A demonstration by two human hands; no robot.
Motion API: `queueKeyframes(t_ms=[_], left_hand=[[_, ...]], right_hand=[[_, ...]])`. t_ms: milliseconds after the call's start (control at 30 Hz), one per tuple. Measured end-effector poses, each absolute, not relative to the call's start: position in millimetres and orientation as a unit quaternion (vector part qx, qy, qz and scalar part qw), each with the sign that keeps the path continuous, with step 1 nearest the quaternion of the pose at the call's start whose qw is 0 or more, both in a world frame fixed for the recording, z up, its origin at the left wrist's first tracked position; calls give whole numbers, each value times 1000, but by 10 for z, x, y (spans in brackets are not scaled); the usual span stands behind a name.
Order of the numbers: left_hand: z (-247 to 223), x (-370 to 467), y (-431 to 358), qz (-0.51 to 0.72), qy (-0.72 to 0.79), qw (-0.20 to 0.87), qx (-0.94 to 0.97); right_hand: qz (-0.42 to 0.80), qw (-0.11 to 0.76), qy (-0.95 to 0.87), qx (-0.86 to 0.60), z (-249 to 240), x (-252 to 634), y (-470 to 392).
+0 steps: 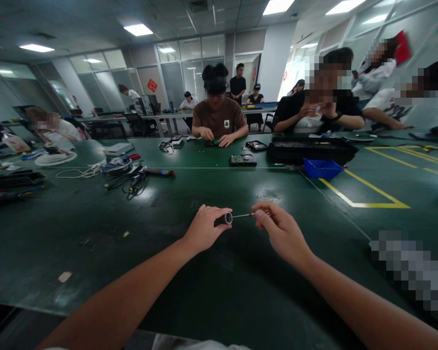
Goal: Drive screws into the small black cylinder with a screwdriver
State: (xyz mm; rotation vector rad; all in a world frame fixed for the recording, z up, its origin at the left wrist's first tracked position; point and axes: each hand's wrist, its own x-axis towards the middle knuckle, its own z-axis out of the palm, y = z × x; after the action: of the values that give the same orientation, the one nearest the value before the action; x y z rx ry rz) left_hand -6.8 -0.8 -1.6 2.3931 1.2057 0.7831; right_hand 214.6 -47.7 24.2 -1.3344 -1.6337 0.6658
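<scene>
Over the green table, my left hand [203, 227] is closed around a small dark round part [228, 218] with a silver rim, whose face is turned towards me and to the right. My right hand [282, 231] grips a screwdriver [243, 215] with a thin metal shaft and a red collar; most of its handle is hidden by my fingers. The shaft points left, and its tip meets or lies just in front of the round part; I cannot tell which.
A blue bin [323, 168] and a long black tray [310, 149] stand at the back right. Tangled cables [129, 177] lie left of centre, a circuit board [243, 160] farther back. Across the table a person in brown [219, 119] works; others sit at the right.
</scene>
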Motion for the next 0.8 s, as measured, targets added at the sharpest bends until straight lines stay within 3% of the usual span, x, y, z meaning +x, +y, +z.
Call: queueKeyframes(t_ms=[567,800], left_hand=[[-36,-68,-6,275,424,179,844],[-16,-67,-20,272,430,182,841]], right_hand=[[241,404,-668,-577,251,2150,-454],[259,427,-671,-549,246,2152,-473]])
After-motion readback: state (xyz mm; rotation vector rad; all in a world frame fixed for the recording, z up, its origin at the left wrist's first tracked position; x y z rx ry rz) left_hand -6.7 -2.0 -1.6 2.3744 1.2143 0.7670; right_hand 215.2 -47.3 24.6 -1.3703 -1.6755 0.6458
